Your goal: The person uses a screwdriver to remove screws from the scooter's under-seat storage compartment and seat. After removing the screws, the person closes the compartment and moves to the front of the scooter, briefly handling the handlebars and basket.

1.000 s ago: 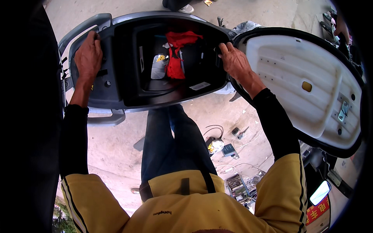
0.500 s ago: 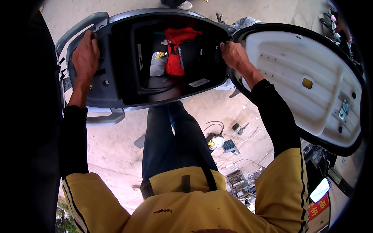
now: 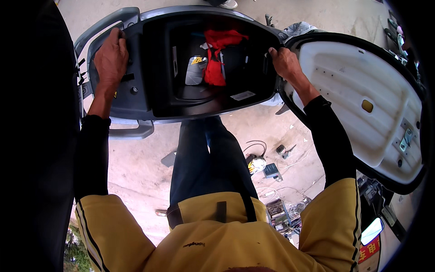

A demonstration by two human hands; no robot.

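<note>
A scooter's black underseat storage bucket lies uncovered, its seat tipped over to the right with the pale underside up. My left hand is closed on the dark rear panel beside the grey grab rail; its fingertips are partly hidden. At the bucket's right end, by the seat hinge, my right hand grips the rim with curled fingers. Inside the bucket lie a red cloth item and a grey packet with a yellow mark. A white label is on the inner wall.
Below the scooter, the ground holds a dark box, cables and a tray of tools. A mirror stands at the lower right. At the top edge, another person's shoe shows.
The whole scene has shifted right and slightly up in the picture. Both hands keep their places on the scooter, and the bucket's contents look the same.
</note>
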